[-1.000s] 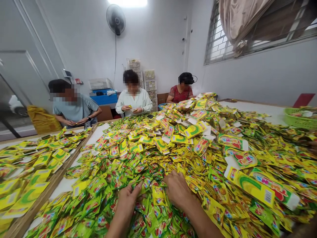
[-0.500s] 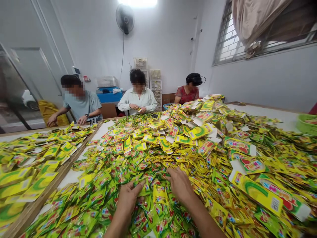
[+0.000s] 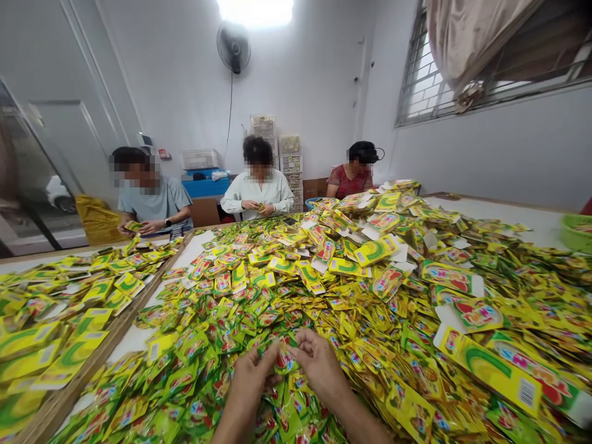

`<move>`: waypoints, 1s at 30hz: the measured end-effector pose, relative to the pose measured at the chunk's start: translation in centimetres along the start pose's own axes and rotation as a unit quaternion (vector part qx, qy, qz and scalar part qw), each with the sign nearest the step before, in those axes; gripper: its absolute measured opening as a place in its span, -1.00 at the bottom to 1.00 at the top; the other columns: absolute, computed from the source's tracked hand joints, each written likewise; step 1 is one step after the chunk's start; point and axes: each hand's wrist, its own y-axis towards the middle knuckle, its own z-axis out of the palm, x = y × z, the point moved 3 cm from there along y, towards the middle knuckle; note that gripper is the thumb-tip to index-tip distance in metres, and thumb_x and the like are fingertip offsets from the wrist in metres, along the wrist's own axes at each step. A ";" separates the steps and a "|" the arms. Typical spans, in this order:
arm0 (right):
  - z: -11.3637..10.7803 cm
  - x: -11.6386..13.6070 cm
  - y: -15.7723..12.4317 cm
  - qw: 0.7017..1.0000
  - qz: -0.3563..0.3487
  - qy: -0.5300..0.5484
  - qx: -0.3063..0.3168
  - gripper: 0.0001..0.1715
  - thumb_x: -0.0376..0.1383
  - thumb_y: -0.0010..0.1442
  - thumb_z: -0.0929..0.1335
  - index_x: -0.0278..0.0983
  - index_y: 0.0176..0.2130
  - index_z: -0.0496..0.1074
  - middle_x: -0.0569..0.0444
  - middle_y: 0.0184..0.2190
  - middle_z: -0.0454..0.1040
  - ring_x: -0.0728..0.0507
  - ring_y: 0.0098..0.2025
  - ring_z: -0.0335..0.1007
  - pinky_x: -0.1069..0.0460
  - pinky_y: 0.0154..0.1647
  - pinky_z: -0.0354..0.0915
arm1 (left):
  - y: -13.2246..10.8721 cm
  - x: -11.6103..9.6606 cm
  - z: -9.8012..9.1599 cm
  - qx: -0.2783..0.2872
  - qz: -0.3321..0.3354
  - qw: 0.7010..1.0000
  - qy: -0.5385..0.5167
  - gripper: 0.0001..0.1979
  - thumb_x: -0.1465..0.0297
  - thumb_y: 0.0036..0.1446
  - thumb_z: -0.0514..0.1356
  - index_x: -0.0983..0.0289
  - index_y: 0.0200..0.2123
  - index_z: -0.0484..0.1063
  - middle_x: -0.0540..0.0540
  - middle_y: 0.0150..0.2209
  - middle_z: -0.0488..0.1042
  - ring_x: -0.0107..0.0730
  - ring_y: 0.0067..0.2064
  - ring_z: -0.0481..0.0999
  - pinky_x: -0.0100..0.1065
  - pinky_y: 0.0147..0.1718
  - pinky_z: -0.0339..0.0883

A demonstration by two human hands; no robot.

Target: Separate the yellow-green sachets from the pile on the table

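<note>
Green and red sachets (image 3: 185, 370) cover the table below and around both hands, with yellow ones (image 3: 365, 320) to the right. My left hand (image 3: 253, 376) is closed, thumb and fingers pinching the left side of a green sachet (image 3: 285, 357). At the sachet's right side, my right hand (image 3: 317, 364) grips it between thumb and fingers. The hands are close together, just above the heap. Part of the sachet is hidden by the fingers.
Flattened yellow boxes (image 3: 488, 364) lie at the right and on the heap behind. A wooden strip (image 3: 115, 320) divides off more boxes at the left. Three people sit across the table. A green basket (image 3: 576, 233) stands at the right edge.
Both hands have come closer together and now share one green sachet. The person at the far left now holds a packet in both hands. The view has tilted slightly.
</note>
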 end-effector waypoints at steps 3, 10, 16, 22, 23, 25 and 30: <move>-0.4 0.5 0.1 1.000 -0.015 -0.005 -0.011 -0.67 -0.08 0.00 0.32 -0.27 -0.54 0.22 0.26 -0.68 0.11 0.04 -0.61 0.04 0.15 -0.62 0.05 | 0.2 0.0 0.2 0.004 -0.002 1.000 0.008 -0.55 0.12 -0.43 0.38 0.28 -0.53 0.32 -0.18 -0.72 0.18 -0.48 -0.69 0.35 -0.53 -0.75 0.08; -1.7 2.3 0.1 0.998 -0.037 -0.034 -0.036 -0.58 0.00 0.01 0.31 -0.30 -0.40 0.47 0.03 -0.44 0.48 -0.16 -0.33 0.36 0.03 -0.30 0.26 | 1.0 -2.2 3.2 0.123 0.022 0.991 -0.039 -0.50 0.11 -0.41 0.37 0.22 -0.40 0.30 -0.07 -0.57 0.40 -0.45 -0.60 0.39 -0.42 -0.62 0.32; -4.7 0.3 1.3 0.972 0.026 -0.015 -0.231 -0.37 0.09 0.05 0.21 -0.28 -0.07 0.37 -0.09 -0.15 0.45 -0.20 -0.29 0.41 0.05 -0.46 0.33 | 6.9 -7.7 7.1 0.061 0.203 0.898 0.387 -0.79 0.29 0.12 -0.04 0.28 -0.33 0.29 0.17 -0.48 0.49 -0.22 -0.47 0.52 -0.27 -0.48 0.36; -6.3 -1.2 2.1 0.951 0.013 -0.107 -0.288 -0.58 -0.04 0.13 0.18 -0.20 -0.16 0.38 -0.07 -0.28 0.51 -0.28 -0.22 0.41 0.00 -0.31 0.31 | 12.3 -10.5 13.2 0.058 0.396 0.747 0.531 -0.54 0.72 -0.16 0.04 0.22 -0.20 0.40 0.19 0.19 0.15 -0.02 0.22 0.03 0.02 0.10 -0.13; -6.4 -1.3 2.1 0.948 0.012 -0.123 -0.292 -0.60 -0.05 0.14 0.17 -0.18 -0.16 0.38 -0.07 -0.28 0.51 -0.28 -0.22 0.41 -0.01 -0.30 0.30 | 12.8 -10.6 13.9 0.071 0.411 0.727 0.545 -0.58 0.73 -0.17 0.06 0.22 -0.27 0.44 0.16 0.19 0.16 -0.02 0.23 -0.02 0.03 0.12 -0.20; -6.5 -1.1 2.0 0.946 0.008 -0.144 -0.292 -0.64 -0.08 0.15 0.18 -0.16 -0.14 0.37 -0.05 -0.25 0.50 -0.27 -0.22 0.41 0.00 -0.29 0.29 | 13.1 -10.6 14.3 0.083 0.430 0.698 0.567 -0.71 0.68 -0.11 0.08 0.24 -0.39 0.46 0.17 0.14 0.24 -0.01 0.24 -0.03 0.05 0.12 -0.24; -5.6 0.1 1.9 0.955 -0.024 -0.153 -0.253 -0.69 -0.13 0.10 0.25 -0.16 -0.15 0.37 -0.02 -0.22 0.48 -0.25 -0.16 0.38 0.02 -0.21 0.28 | 10.7 -10.8 10.6 0.081 0.423 0.674 0.600 -0.83 0.41 0.11 0.03 0.28 -0.34 0.42 0.20 -0.28 0.52 -0.08 -0.06 0.41 -0.13 -0.14 0.23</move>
